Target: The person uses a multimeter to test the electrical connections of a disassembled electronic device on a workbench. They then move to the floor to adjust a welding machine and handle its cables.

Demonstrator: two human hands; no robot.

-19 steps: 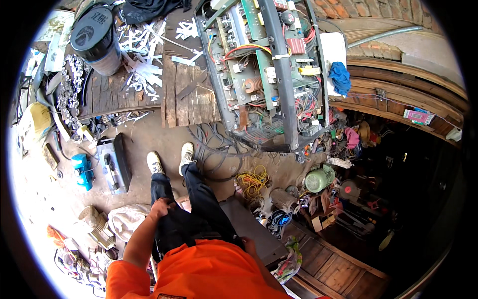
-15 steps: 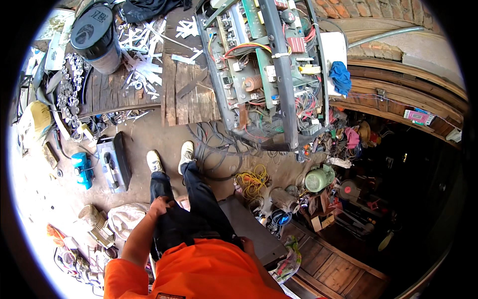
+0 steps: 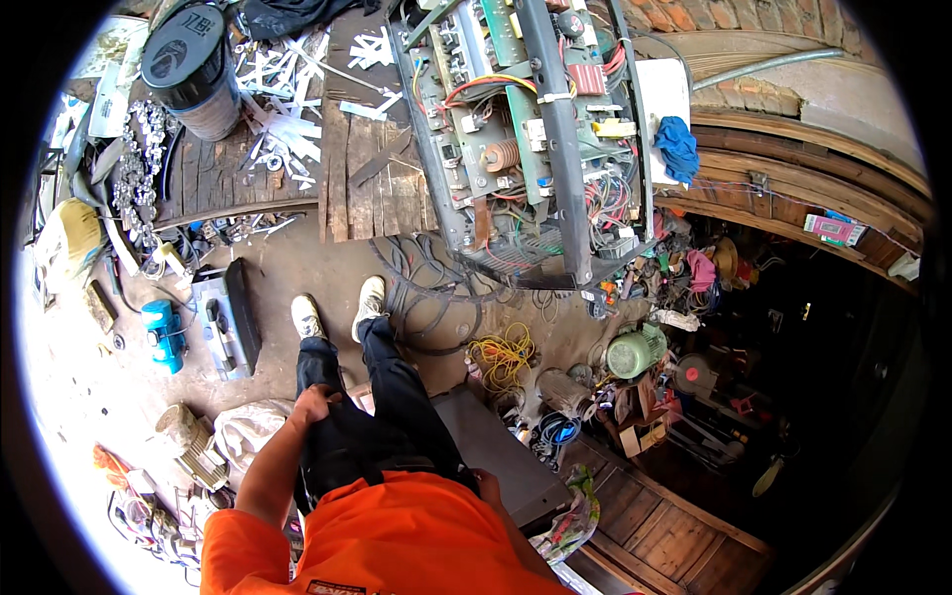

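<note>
My left hand (image 3: 315, 404) rests against the left thigh of my dark trousers (image 3: 389, 416), its fingers curled together. What they hold, if anything, is too small to make out. Beside my right hip, my right hand (image 3: 487, 485) shows only in part, with its fingers hidden. Both hands are well away from the opened machine (image 3: 526, 149), which stands ahead at the bench. Its black frame surrounds green circuit boards, a copper-coloured coil (image 3: 502, 156) and bundles of coloured wires (image 3: 607, 203).
A wooden bench (image 3: 372, 203) carries a dark lidded bucket (image 3: 185, 59) and white strips (image 3: 288, 124). Black cables (image 3: 426, 297) lie by my feet. Around me are a grey case (image 3: 226, 322), a blue motor (image 3: 162, 335), a green motor (image 3: 635, 352), yellow cord (image 3: 504, 349) and a grey panel (image 3: 496, 446).
The view has shifted slightly, so the bench and machine sit a little higher. Both hands stay about where they were.
</note>
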